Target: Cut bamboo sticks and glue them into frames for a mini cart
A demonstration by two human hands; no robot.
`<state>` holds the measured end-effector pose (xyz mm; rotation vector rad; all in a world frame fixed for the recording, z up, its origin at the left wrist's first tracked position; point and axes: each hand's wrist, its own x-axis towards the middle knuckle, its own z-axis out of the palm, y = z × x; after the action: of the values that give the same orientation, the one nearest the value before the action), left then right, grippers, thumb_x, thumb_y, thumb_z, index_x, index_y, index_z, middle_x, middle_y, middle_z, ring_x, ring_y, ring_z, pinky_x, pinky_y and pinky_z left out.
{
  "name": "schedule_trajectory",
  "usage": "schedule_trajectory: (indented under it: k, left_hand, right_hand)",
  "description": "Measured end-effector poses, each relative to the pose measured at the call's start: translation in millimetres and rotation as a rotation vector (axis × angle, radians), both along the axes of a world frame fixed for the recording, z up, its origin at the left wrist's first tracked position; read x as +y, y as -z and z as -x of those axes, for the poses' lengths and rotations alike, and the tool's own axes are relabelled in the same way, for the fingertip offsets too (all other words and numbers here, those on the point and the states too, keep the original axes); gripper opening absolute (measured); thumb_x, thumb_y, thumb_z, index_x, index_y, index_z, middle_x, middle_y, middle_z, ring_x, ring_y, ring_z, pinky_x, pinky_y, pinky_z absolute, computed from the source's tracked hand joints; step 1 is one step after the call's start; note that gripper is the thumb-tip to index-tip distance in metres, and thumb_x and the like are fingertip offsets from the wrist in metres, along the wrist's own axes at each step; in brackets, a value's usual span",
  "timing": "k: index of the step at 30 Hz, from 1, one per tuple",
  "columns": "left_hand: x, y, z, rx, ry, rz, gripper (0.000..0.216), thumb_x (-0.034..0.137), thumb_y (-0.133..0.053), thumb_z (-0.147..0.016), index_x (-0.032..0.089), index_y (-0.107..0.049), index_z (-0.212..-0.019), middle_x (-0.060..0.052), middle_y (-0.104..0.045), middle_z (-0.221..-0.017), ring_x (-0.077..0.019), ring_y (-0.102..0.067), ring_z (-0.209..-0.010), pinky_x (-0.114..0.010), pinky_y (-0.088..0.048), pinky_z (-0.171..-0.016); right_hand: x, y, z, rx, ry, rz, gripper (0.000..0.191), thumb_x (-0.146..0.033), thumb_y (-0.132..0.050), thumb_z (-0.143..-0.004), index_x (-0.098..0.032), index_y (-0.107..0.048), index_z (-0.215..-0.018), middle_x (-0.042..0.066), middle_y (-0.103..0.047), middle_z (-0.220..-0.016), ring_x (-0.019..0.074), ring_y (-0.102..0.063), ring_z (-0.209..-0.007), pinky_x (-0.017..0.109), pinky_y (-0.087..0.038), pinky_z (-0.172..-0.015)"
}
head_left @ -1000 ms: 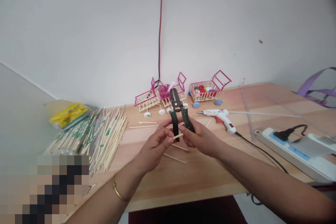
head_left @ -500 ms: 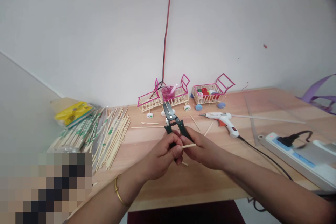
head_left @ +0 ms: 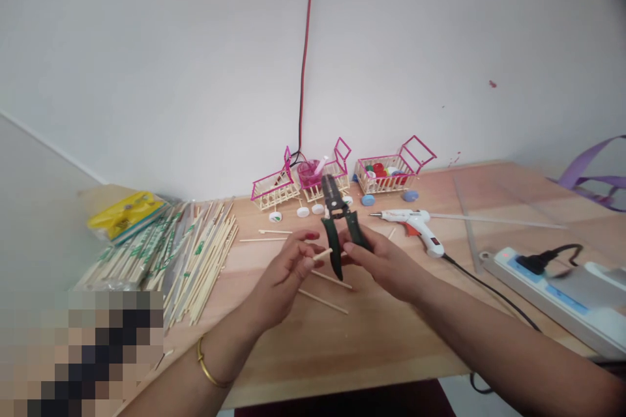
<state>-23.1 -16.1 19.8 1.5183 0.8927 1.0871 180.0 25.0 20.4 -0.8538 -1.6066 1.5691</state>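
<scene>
My right hand [head_left: 386,264] grips the dark green handles of a pair of cutting pliers [head_left: 338,221], jaws pointing up and away. My left hand [head_left: 286,277] pinches a short bamboo stick piece [head_left: 323,253] at its fingertips, right beside the left pliers handle. Both hands hover above the wooden table [head_left: 372,332], close together at the centre. Two loose sticks [head_left: 325,290] lie on the table just under them.
A heap of bamboo chopsticks [head_left: 186,254] and a yellow packet [head_left: 124,212] lie at the left. Three pink stick carts [head_left: 342,172] stand by the wall. A white glue gun [head_left: 415,225], a clear ruler [head_left: 467,225] and a power strip [head_left: 557,280] lie to the right.
The hands have drawn slightly apart. The short stick went from my right fingers to my left fingertips, and the pliers rose a little, held now by my right hand alone.
</scene>
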Motion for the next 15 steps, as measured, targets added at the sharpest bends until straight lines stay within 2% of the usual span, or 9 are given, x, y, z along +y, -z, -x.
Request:
schedule_trajectory:
  k: [1, 3, 6, 9, 12, 15]
  left_hand:
    - [1.9, 0.3, 1.7, 0.03, -0.026, -0.023, 0.018, 0.032, -0.048, -0.094, 0.018, -0.055, -0.085, -0.009, -0.044, -0.127, -0.0222, -0.048, -0.116, -0.039, -0.038, -0.101]
    - [4.5, 1.5, 4.0, 0.092, -0.029, -0.064, 0.017, 0.032, -0.047, -0.094, 0.019, -0.056, -0.086, -0.008, -0.047, -0.121, -0.0223, -0.046, -0.118, -0.04, -0.035, -0.104]
    - [5.4, 3.6, 4.3, 0.124, -0.043, -0.09, 0.017, 0.031, -0.047, -0.094, 0.019, -0.056, -0.087, -0.008, -0.049, -0.118, -0.0216, -0.047, -0.116, -0.039, -0.034, -0.104]
    - [5.6, 3.5, 3.5, 0.124, -0.086, -0.088, 0.017, 0.033, -0.048, -0.093, 0.019, -0.055, -0.085, -0.008, -0.051, -0.113, -0.0206, -0.05, -0.109, -0.035, -0.038, -0.096]
    - [7.1, 2.0, 5.0, 0.148, -0.166, -0.068, 0.02, 0.036, -0.05, -0.092, 0.018, -0.054, -0.083, -0.004, -0.055, -0.091, -0.0166, -0.052, -0.089, -0.029, -0.04, -0.084]
    - [9.6, 1.8, 8.1, 0.064, -0.267, -0.014, 0.021, 0.037, -0.049, -0.092, 0.018, -0.053, -0.085, 0.0, -0.054, -0.076, -0.014, -0.051, -0.075, -0.027, -0.04, -0.075]
  right_hand:
    - [1.5, 0.2, -1.4, 0.068, 0.0, 0.059, 0.022, -0.039, -0.059, -0.088, -0.02, -0.051, -0.096, 0.005, -0.059, -0.102, 0.0148, -0.06, -0.091, 0.031, -0.053, -0.079]
    - [2.8, 0.5, -3.2, 0.178, -0.038, 0.171, 0.025, -0.039, -0.06, -0.087, -0.021, -0.05, -0.1, 0.008, -0.058, -0.115, 0.017, -0.061, -0.097, 0.037, -0.053, -0.084]
    - [2.0, 1.3, -3.8, 0.227, -0.079, 0.234, 0.029, -0.043, -0.06, -0.087, -0.02, -0.048, -0.101, 0.01, -0.06, -0.111, 0.0171, -0.065, -0.089, 0.041, -0.053, -0.083]
    - [1.1, 1.9, -4.0, 0.229, -0.072, 0.205, 0.031, -0.045, -0.059, -0.088, -0.019, -0.047, -0.103, 0.008, -0.062, -0.104, 0.0167, -0.066, -0.085, 0.041, -0.054, -0.081]
    - [1.0, 1.7, -5.1, 0.17, -0.052, 0.112, 0.03, -0.046, -0.056, -0.09, -0.018, -0.049, -0.099, 0.008, -0.063, -0.1, 0.0175, -0.066, -0.084, 0.041, -0.054, -0.081]
    - [1.2, -0.7, -6.6, 0.056, -0.068, 0.028, 0.033, -0.047, -0.053, -0.091, -0.018, -0.049, -0.105, 0.01, -0.063, -0.103, 0.0197, -0.066, -0.088, 0.043, -0.053, -0.083]
